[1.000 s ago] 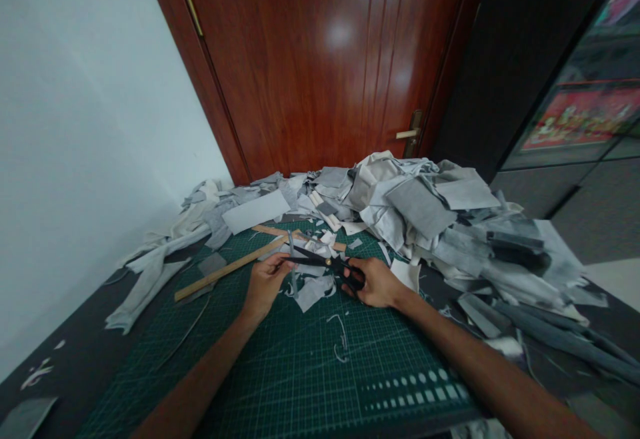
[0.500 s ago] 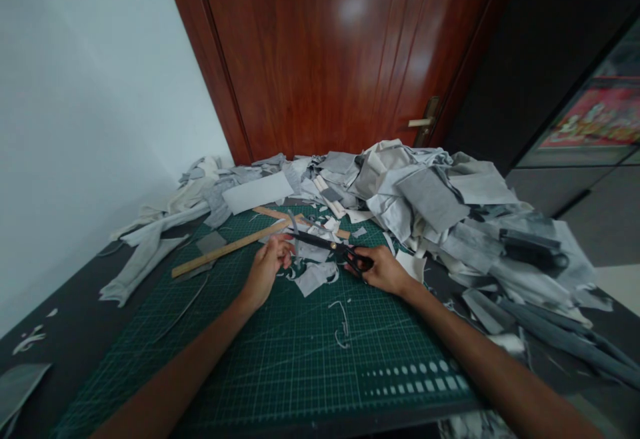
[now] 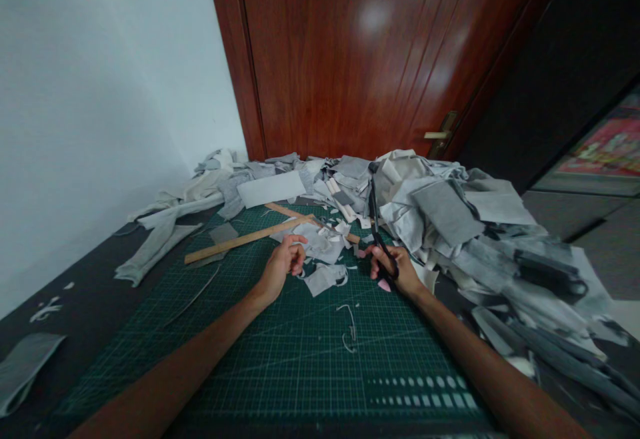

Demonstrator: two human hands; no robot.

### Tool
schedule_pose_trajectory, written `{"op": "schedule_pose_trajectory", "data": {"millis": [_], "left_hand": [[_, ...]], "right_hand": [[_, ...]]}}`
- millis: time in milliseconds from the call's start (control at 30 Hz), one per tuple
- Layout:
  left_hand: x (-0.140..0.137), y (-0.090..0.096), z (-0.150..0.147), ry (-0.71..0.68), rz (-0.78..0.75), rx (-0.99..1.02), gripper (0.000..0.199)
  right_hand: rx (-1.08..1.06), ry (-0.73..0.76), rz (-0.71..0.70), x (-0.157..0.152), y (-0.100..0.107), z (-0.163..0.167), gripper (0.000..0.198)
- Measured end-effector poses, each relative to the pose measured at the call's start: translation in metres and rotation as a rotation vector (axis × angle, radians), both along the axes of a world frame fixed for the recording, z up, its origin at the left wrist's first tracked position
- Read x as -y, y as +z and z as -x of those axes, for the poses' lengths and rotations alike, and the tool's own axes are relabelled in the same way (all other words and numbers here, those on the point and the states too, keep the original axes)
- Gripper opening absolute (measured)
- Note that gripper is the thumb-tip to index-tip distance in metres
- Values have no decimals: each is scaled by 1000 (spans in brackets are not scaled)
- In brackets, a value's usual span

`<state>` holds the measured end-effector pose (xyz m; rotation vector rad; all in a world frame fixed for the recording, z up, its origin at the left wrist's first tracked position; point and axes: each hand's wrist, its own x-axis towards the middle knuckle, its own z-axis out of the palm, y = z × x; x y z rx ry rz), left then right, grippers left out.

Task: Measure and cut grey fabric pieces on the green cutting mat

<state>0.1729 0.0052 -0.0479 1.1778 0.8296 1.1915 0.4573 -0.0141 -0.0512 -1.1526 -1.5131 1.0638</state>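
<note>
Matt cloth scraps [image 3: 445,209], glossy wood-grained door [image 3: 340,79]
Smooth, plastic-looking cutting mat [image 3: 280,365] at bottom centre; dull-finished scissors [image 3: 380,242] right of centre; matt wooden strip [image 3: 250,238].

From my remote seat, I see a dark surface [image 3: 95,322] carrying a green cutting mat [image 3: 285,365] (gridded in pale lines), a fabric heap [image 3: 445,215] along the far and right sides, and, at left, a folded gray cloth [image 3: 33,359] near small white scraps [image 3: 46,311].
</note>
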Motion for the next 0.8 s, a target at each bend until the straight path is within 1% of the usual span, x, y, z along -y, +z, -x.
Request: {"op": "schedule_pose_trajectory", "data": {"millis": [167, 367, 633, 700, 800], "left_hand": [[0, -2, 1, -41, -15, -9, 59], [2, -3, 1, -64, -25, -15, 58], [2, -4, 0, -68, -50, -32, 54], [1, -3, 2, -46, -109, -122, 50], [2, 1, 7, 22, -292, -401, 42]], "right_hand": [[67, 4, -54, -1, 1, -1, 58], [86, 13, -13, -1, -2, -1, 57], [85, -38, 4, 2, 0, 1, 57], [83, -55, 18, 2, 1, 2, 58], [65, -65, 37, 2, 2, 2, 58]]}}
